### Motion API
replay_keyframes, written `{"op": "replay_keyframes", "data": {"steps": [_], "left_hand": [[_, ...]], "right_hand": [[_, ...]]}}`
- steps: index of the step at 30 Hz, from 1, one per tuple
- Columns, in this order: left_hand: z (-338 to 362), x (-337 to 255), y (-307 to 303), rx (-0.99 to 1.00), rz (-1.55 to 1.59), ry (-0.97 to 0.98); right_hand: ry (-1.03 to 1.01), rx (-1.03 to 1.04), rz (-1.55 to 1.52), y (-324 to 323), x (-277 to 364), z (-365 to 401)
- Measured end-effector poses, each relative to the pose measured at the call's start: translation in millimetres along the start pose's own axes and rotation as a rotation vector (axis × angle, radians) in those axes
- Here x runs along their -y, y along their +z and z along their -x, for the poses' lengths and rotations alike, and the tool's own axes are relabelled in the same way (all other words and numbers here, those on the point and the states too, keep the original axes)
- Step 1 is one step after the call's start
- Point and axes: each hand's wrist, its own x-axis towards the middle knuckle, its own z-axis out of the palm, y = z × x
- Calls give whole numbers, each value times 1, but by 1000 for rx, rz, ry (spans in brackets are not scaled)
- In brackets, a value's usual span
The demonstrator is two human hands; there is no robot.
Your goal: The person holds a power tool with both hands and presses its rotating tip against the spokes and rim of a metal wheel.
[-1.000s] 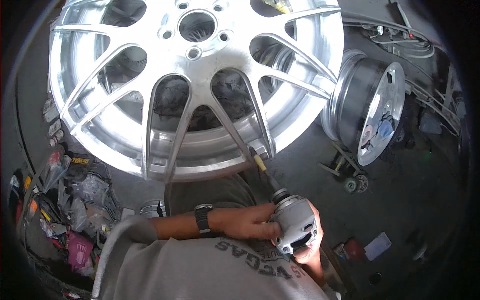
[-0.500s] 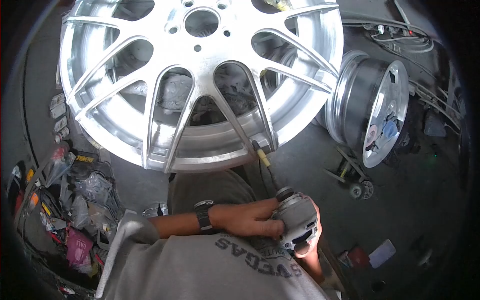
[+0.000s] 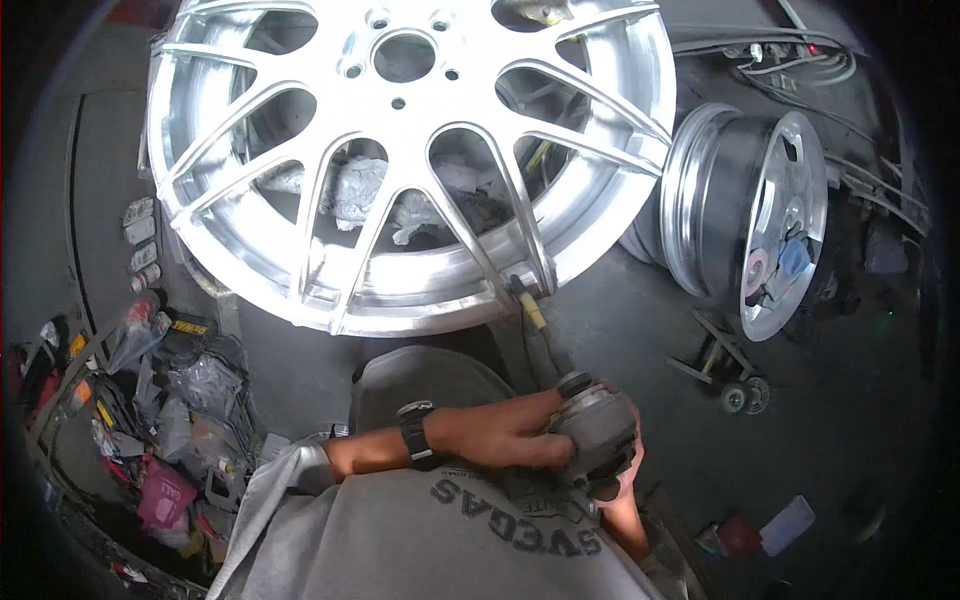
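Observation:
A large silver alloy wheel [image 3: 385, 300] with paired spokes fills the upper middle of the view. Below its lower right rim, a grey power tool [image 3: 598, 432] is held in front of my chest. My left hand [image 3: 505, 432], with a black watch on the wrist, is wrapped around the tool's near left side. On the tool's right side is my right hand [image 3: 632, 460], its fingers closed around the body and partly hidden. From the tool a thin shaft with a yellow section [image 3: 532, 312] reaches up, its dark tip at a spoke end by the rim.
A second wheel [image 3: 700, 200] stands at the right, with small discs on its face. Below it is a small wheeled frame [image 3: 718, 360]. Cables [image 3: 800, 70] lie at the upper right. Bags and tools [image 3: 190, 400] are piled at the lower left.
The large wheel's left edge and the floor items have shifted slightly right in view. Both hands still hold the tool, whose tip stays near the same spoke end.

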Motion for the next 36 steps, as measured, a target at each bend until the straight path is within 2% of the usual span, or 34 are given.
{"op": "replay_keyframes", "data": {"steps": [1,5,7,9,10,12,13,15,16,18,19,21,22,24,25,27,30,32,35,36], "left_hand": [[-3,1,0,1,5,-40],[-8,21,0,-28,19,-16],[-2,25,-1,-54,-103,-78],[4,28,3,-71,-97,-55],[6,29,5,-87,-81,-23],[5,35,5,-94,-111,-33],[4,37,4,-103,-137,-32],[-2,27,7,-121,-94,-71],[-4,24,8,-142,-44,-104],[-4,33,6,-136,-58,-100],[-3,37,5,-130,-68,-92],[5,39,7,-160,-134,-127],[9,38,6,-188,-197,-156],[12,32,10,-201,-219,-148],[12,29,11,-213,-238,-135],[8,28,13,-228,-227,-168],[0,18,12,-207,-184,-221],[-1,9,14,-180,-154,-242],[8,4,16,-221,-283,-338],[11,7,17,-238,-329,-223]], "right_hand": [[-7,-4,-5,-1,-2,4],[196,-51,48,-4,-11,20],[258,-34,96,-5,-12,18],[200,88,65,-5,-7,5],[196,83,55,-2,-11,0],[-159,47,-53,2,-22,-5],[-164,40,-59,3,-37,7],[158,-74,-254,6,-81,44],[156,-78,-260,12,-99,45],[-186,-289,-77,25,-122,47],[-188,-292,-84,24,-101,38],[-36,-83,-411,7,-52,20],[-39,-83,-416,3,-44,10],[-131,139,-368,-4,-37,-4],[-134,137,-370,-3,-36,-1],[-3,29,-322,0,-35,10],[13,-97,-337,6,-41,17],[31,-62,-342,2,-56,25],[14,-15,-333,4,-59,24],[-20,-7,-319,5,-57,21]]}}
